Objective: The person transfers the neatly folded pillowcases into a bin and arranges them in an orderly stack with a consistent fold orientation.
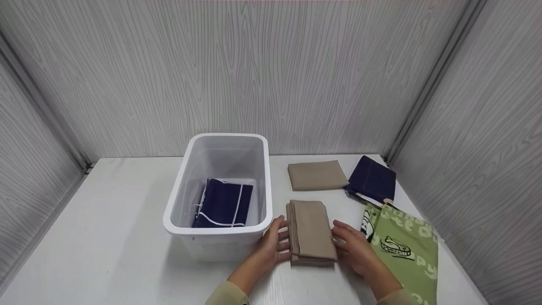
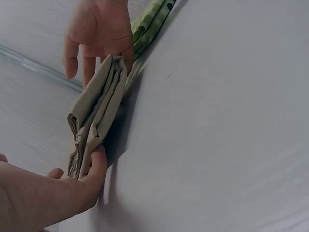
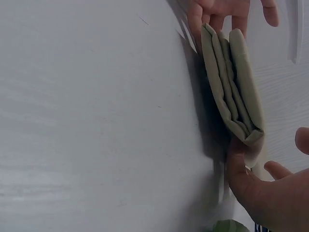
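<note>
Touching beige cloth [image 1: 313,231], fingers [image 1: 349,231] near lettered fabric [image 1: 406,267]

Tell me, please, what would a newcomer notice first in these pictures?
Probably the white box, left of centre in the head view, with a blue cloth inside. Then the folded brown cloth between the left hand and right hand, and the green printed cloth at right.

Bin [image 1: 211,245] on worktop [image 1: 118,212], left of centre
Inner cloth [image 1: 224,203] inside; near cloth [image 1: 313,231] right of bin; far cloth [image 1: 317,176] behind that; corner cloth [image 1: 373,180] farther right; front cloth [image 1: 408,248] lower right
</note>
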Demonstrator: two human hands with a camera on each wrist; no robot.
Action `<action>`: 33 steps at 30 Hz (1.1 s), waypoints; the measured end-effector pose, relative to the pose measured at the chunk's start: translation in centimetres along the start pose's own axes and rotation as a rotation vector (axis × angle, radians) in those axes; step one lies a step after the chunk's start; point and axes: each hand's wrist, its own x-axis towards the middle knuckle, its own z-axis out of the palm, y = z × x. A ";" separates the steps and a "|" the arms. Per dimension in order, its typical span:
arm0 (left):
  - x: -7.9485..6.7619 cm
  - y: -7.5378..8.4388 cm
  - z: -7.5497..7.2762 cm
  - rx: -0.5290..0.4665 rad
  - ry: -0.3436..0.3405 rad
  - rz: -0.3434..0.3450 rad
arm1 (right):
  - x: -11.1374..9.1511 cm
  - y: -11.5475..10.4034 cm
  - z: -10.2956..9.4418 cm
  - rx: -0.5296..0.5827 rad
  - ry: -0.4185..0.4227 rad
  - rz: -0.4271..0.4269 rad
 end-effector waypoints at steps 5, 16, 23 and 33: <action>0.0 -0.1 0.0 -0.005 0.011 -0.009 | 0.2 0.2 0.1 0.008 -0.017 -0.020; 0.1 0.0 0.3 -0.007 0.030 0.003 | 0.6 0.0 0.3 -0.008 -0.047 0.002; 0.4 0.0 0.4 -0.012 0.050 0.003 | 0.7 -0.1 0.3 -0.028 -0.051 0.006; 1.2 0.1 0.7 0.032 0.068 0.030 | 1.0 -0.3 0.2 -0.042 -0.067 0.024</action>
